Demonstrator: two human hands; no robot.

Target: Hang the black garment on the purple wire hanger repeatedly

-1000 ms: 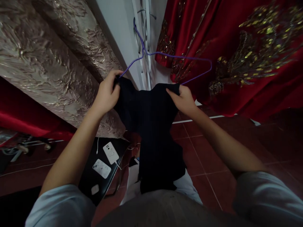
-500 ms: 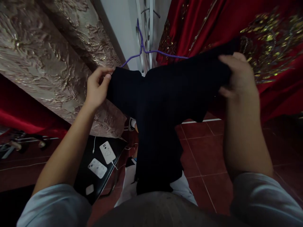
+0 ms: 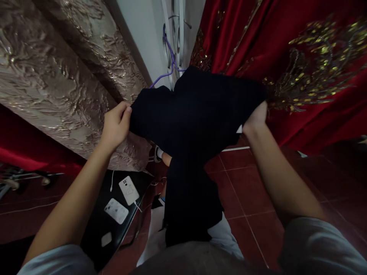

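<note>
A dark navy, nearly black shirt point(image 3: 195, 126) hangs spread out in front of me on a thin purple hanger point(image 3: 172, 63). The hanger's hook is up by white metal bars, and its right arm disappears under the cloth. At the shirt's left end, my left hand point(image 3: 117, 124) pinches the edge between thumb and fingers. My right hand point(image 3: 257, 118) is at the right end, partly under the cloth; its fingers are hidden. A small white patch point(image 3: 239, 129) shows beside that wrist. The lower part of the shirt falls toward my legs.
Beige textured fabric point(image 3: 71, 76) hangs at left, red sequined fabric point(image 3: 309, 114) at right. White bars point(image 3: 181, 34) stand behind the hanger. Below left, a black bench point(image 3: 99, 214) bears two phones point(image 3: 129, 190), a cable and a small white case point(image 3: 106, 239). The floor point(image 3: 243, 183) is red tile.
My right hand has moved left and down and gone partly under the shirt's right end, which has dropped and drawn inward. My left hand, still pinching the edge, is slightly lower.
</note>
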